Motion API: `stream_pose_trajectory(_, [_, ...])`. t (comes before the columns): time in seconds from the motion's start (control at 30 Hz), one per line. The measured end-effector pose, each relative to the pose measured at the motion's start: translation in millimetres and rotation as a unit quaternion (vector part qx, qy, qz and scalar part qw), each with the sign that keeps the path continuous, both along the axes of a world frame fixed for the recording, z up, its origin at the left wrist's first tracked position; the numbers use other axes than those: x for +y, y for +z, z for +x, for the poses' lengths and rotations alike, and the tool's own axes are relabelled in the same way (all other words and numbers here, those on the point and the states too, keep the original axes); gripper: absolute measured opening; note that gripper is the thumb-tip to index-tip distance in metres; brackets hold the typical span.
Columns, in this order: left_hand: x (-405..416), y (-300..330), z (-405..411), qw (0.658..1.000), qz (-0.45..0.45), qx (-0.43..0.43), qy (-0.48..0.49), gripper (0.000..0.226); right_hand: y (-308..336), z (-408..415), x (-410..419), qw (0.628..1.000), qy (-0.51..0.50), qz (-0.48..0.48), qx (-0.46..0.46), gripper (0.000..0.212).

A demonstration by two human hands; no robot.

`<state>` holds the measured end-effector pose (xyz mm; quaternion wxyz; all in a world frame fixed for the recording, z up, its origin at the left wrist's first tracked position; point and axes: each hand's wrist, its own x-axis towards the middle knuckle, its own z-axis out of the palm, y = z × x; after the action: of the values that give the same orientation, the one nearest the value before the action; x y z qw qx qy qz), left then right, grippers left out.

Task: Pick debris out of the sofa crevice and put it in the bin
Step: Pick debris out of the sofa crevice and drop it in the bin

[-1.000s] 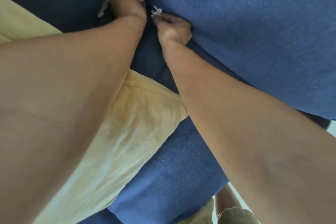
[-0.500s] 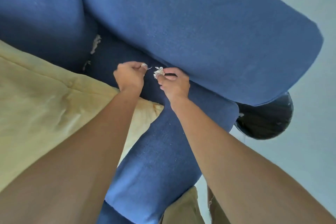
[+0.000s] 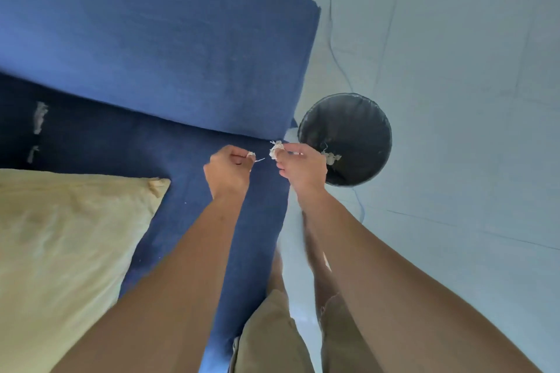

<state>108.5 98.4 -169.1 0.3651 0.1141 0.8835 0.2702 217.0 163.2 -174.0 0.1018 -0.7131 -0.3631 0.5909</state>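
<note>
Blue sofa seat with yellow cushion, perhaps paper scraps; black bin on floor.

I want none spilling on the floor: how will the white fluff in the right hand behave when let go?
The fluff looks wispy and frayed, so probably very light and apt to drift. It may cling to the right hand. Release low over the bin.

1. The yellow cushion is cut off by the left and bottom edges.
2. The right hand covers the near-left rim of the black bin.
3. The white scraps pinched in its grip are too small to identify.
4. Two pale bits in the sofa crevice sit in shadow, their nature unclear.
5. The sofa runs off the top and left edges.
</note>
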Motion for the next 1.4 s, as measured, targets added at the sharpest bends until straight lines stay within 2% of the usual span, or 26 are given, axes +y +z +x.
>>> stream_pose_trajectory(0.1, [15.5, -10.6, 43.6, 0.999, -0.005, -0.011, -0.048, 0.005, -10.9, 48.7, 14.2, 0.999, -0.03, 0.0, -0.035, 0.005])
stream_pose_trajectory(0.23, [41.4, -26.8, 88.5, 0.995, -0.004, -0.016, -0.097, 0.008, -27.7, 104.1, 32.0, 0.996, -0.068, 0.006, -0.056, 0.015])
stream_pose_trajectory(0.3, [57.7, -36.5, 105.6, 0.994, -0.009, -0.022, -0.108, 0.01, -37.3, 126.6, 41.0, 0.994, -0.095, -0.003, -0.056, 0.003])
stream_pose_trajectory(0.43, [89.6, -59.9, 129.9, 0.989, -0.013, -0.021, -0.148, 0.013, -60.5, 159.2, 58.3, 0.989, -0.134, -0.025, -0.06, 0.013])
stream_pose_trajectory(0.67, [119.1, -88.9, 152.8, 0.974, -0.027, -0.055, -0.219, 0.018, -89.3, 180.5, 75.1, 0.988, -0.127, -0.038, -0.078, 0.024])
stream_pose_trajectory(0.77, [117.5, -84.4, 154.0, 0.97, -0.034, -0.054, -0.236, 0.02, -89.1, 185.6, 75.0, 0.989, -0.112, -0.039, -0.084, 0.017])
stream_pose_trajectory(1.0, [103.6, -37.0, 140.6, 0.973, -0.069, -0.061, -0.212, 0.022, -41.1, 182.4, 76.0, 0.993, -0.066, -0.033, -0.088, 0.015])
stream_pose_trajectory(1.17, [97.7, 32.1, 125.8, 0.975, -0.057, -0.037, -0.21, 0.022, 22.6, 159.1, 79.4, 0.997, -0.013, -0.009, -0.072, 0.034])
stream_pose_trajectory(1.4, [83.3, 151.0, 72.5, 0.983, -0.024, 0.029, -0.18, 0.022, 135.4, 89.6, 90.3, 0.993, 0.084, 0.079, -0.028, 0.016])
